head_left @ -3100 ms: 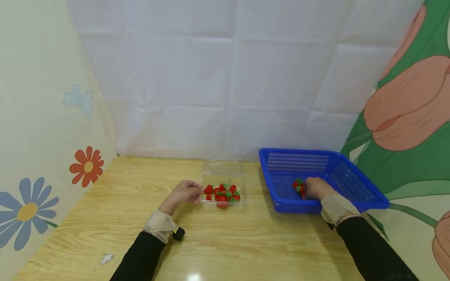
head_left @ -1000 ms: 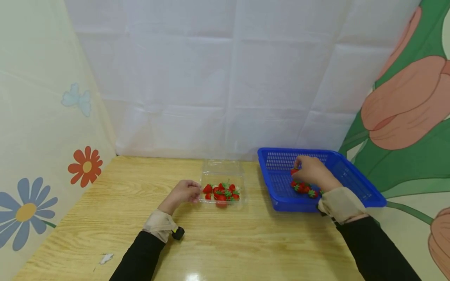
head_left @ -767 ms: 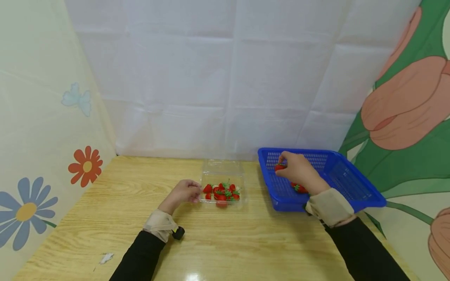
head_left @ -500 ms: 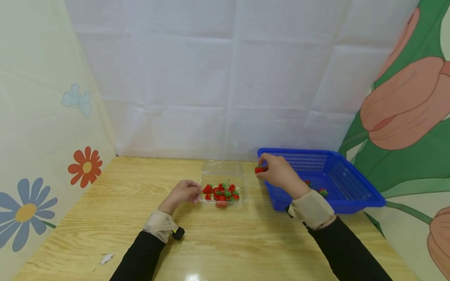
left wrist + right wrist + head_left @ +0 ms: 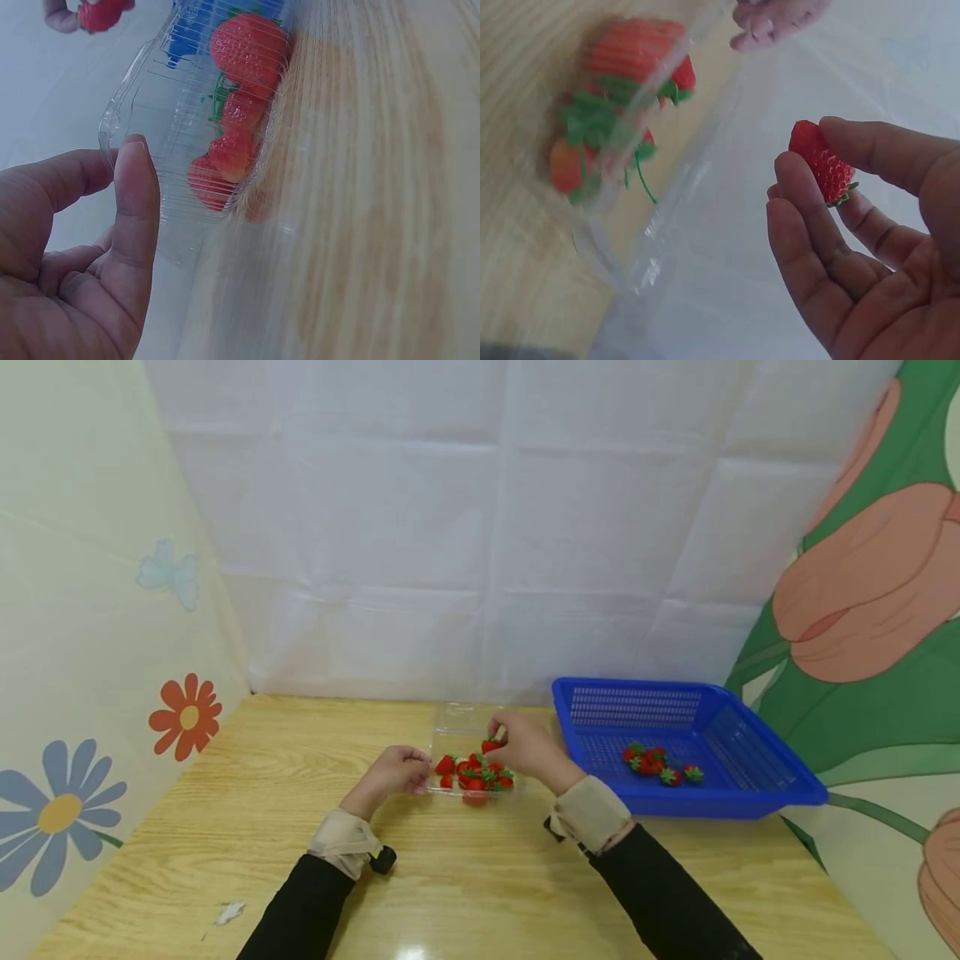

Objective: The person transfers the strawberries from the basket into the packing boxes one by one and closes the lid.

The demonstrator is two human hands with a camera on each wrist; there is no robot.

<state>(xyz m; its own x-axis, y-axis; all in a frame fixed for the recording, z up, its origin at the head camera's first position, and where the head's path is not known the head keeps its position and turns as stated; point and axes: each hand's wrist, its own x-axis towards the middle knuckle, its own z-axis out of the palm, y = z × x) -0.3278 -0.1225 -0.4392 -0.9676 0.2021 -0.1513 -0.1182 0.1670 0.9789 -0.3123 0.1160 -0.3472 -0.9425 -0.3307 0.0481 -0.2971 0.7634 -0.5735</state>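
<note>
The right hand (image 5: 528, 747) held one small, red, conical strawberry with a green leafy cap (image 5: 823, 161), pinched between the thumb and the fingertips. The left hand (image 5: 395, 772) gripped the near left rim of a clear, thin-walled, hinged plastic box (image 5: 142, 105) between thumb and index finger. The box stood on the pale yellow wood-grain counter (image 5: 450, 877) directly to the right of the left hand, with its lid open on the side away from the hands. A heap of red strawberries with green caps (image 5: 474, 783) lay inside it, just to the right of the left fingertips. The held strawberry appeared to be over the back part of the box, apart from the heap. To the right of the right hand, a rectangular blue plastic basket with slotted walls (image 5: 705, 806) contained a loose cluster of red, green-capped strawberries (image 5: 651, 762). The step in hand was judged to be placement of the held strawberry into the box. Correct execution called for a light, steady left grip, since the thin rim seemed likely to flex. The right hand was best lowered close to the heap, over a gap, before the fingers parted; a drop from height could have made the strawberry roll.
</note>
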